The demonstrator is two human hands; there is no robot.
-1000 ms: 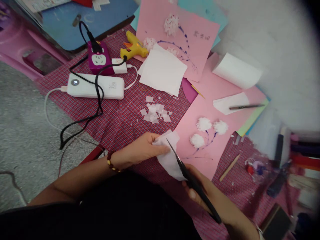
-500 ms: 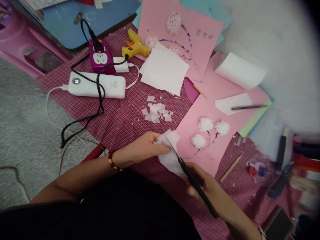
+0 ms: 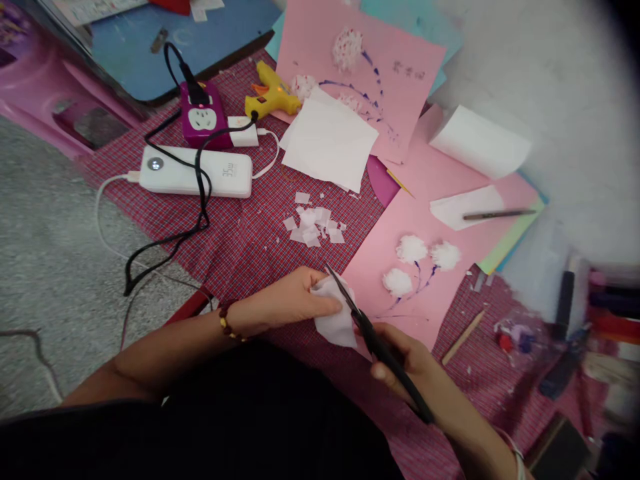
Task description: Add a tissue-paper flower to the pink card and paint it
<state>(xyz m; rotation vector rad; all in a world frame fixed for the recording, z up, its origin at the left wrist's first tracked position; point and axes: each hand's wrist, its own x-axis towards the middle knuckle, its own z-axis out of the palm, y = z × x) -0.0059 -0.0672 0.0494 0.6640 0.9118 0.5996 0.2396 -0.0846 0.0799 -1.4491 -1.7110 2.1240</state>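
Note:
My left hand (image 3: 307, 297) pinches a piece of thin white paper (image 3: 336, 327) between thumb and fingers, near the table's front edge. In my right hand (image 3: 407, 357) is a pair of black-handled scissors (image 3: 367, 330), its fingers wrapped round the handles. The blades lie across the paper's upper right side, their tips pointing up and left past its edge. Just beyond my left hand, small cut white paper squares (image 3: 313, 223) lie in a loose heap on the checked cloth (image 3: 240, 247). To the right is a pink sheet (image 3: 370, 280) bearing white fluffy flowers (image 3: 411, 249) on purple stems.
A yellow glue gun (image 3: 273, 93), a purple power socket (image 3: 205, 117) and a white power bank (image 3: 197, 172) with trailing cables sit at the left. White sheets (image 3: 330, 140) lie beyond the heap. Right of the pink paper are a wooden stick (image 3: 463, 337) and a brush (image 3: 500, 215).
The scissor blades have swung up and left, with the tips now past the paper's top edge. The paper's upper right part, seen earlier beyond the blades, no longer shows there.

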